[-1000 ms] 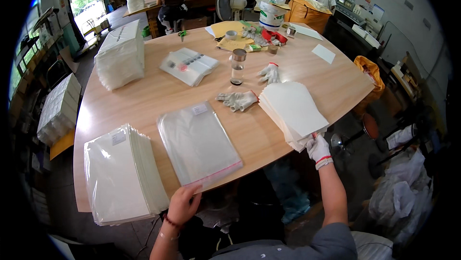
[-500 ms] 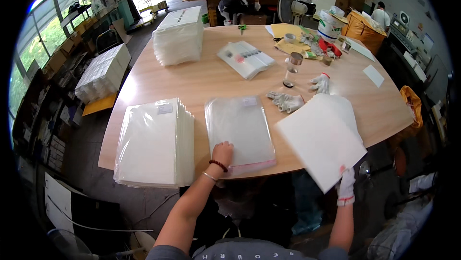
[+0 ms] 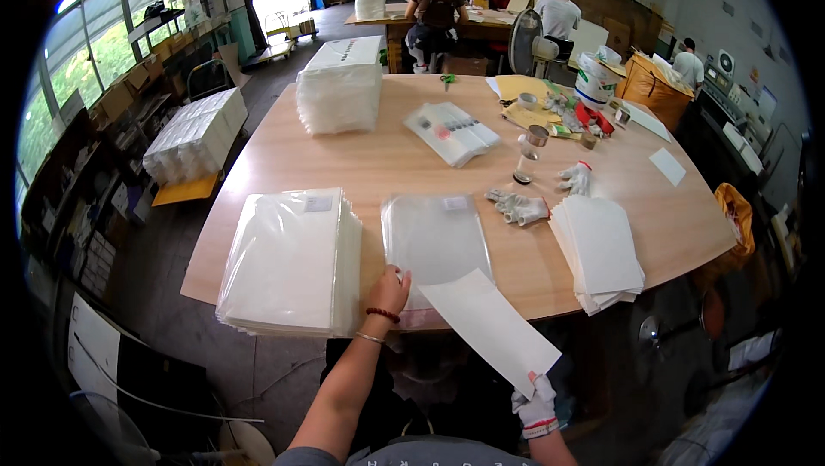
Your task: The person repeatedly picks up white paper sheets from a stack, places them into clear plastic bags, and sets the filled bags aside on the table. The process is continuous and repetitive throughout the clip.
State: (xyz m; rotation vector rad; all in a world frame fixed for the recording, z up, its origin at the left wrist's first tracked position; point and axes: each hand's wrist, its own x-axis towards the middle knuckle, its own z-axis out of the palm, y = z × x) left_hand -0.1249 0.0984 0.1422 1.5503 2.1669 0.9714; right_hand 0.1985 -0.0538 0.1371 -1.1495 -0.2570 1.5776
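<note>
My right hand (image 3: 537, 403), in a white glove with bare fingertips, grips a white sheet (image 3: 494, 328) by its lower corner. The sheet hangs tilted past the table edge, its far end over a stack of clear plastic bags (image 3: 436, 234) with a pinkish strip along the near edge. At the left side of these bags is my bare left hand (image 3: 389, 291), its fingers curled and pinching the edge of the top bag. Left of it stands a tall stack of filled clear bags (image 3: 284, 260). A fanned stack of white sheets (image 3: 599, 247) lies on the right.
White work gloves (image 3: 518, 206) and a glass jar (image 3: 525, 165) lie beyond the bags. Farther back are packed bags (image 3: 451, 133), a tall white stack (image 3: 339, 88), green scissors (image 3: 447, 81) and a bucket (image 3: 595, 81). A fan (image 3: 526, 36) and several people are behind the table (image 3: 284, 156).
My right hand has swung the sheet left from the sheet stack to the near edge of the bags. My left hand has gone from resting on the bags to pinching at their left side.
</note>
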